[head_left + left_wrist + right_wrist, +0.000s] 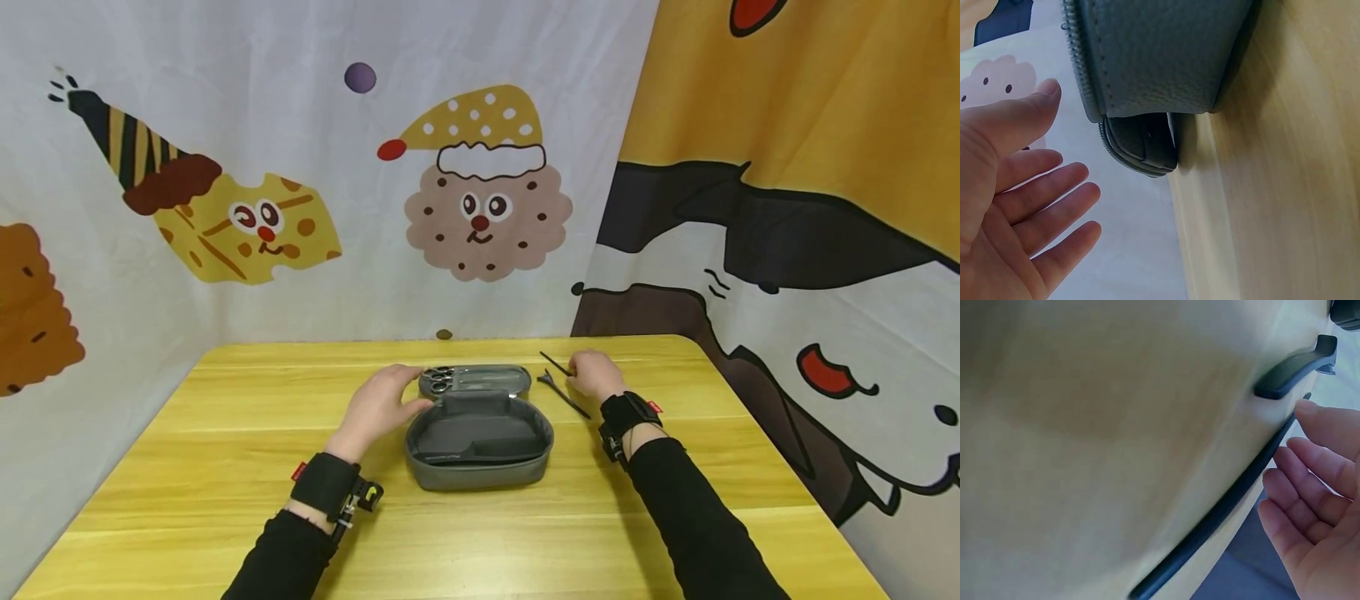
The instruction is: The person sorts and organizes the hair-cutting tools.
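Note:
A grey zip case (480, 479) stands unzipped on the table with its lid folded back. Scissors (438, 380) lie in the lid, and a dark flat comb-like piece (495, 451) is in the base. My left hand (378, 407) is beside the case's left side, fingers loosely extended and gripping nothing. To the right, my right hand (596, 375) is at a thin black stick-like piece (1210, 519), fingertips close along its edge and thumb apart from the fingers. A black clip-like piece with a forked end (564, 394) lies on the table left of that hand.
The yellow wooden table (480, 550) reaches back to a cartoon-printed curtain (360, 308). More printed curtain (787, 267) hangs along the right side.

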Tool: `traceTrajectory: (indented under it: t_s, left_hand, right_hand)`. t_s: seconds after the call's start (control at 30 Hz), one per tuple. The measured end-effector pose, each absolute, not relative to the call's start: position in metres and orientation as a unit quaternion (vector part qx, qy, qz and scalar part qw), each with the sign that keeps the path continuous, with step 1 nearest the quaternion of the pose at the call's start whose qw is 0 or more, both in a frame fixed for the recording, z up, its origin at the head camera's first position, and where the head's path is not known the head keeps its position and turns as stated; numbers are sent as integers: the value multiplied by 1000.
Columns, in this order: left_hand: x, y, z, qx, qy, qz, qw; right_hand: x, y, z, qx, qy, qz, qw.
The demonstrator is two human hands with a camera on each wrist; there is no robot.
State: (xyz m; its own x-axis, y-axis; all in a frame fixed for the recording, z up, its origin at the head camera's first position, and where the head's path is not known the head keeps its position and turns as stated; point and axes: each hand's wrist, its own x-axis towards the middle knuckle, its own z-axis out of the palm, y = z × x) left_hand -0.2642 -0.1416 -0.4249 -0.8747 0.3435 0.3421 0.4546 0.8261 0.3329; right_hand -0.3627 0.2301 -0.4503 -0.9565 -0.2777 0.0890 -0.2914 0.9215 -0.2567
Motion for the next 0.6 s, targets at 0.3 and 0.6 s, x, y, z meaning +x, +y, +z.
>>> traceTrajectory:
  t_s: [0.3, 0.6]
  left_hand:
    - [-267, -140, -428, -209, -946, -212, 131]
    - [-269, -136, -428, -203, -947, -211, 130]
  right_hand:
    - [-372, 229, -452, 131, -985, 111, 14]
    - [-376, 227, -453, 111, -990, 86, 8]
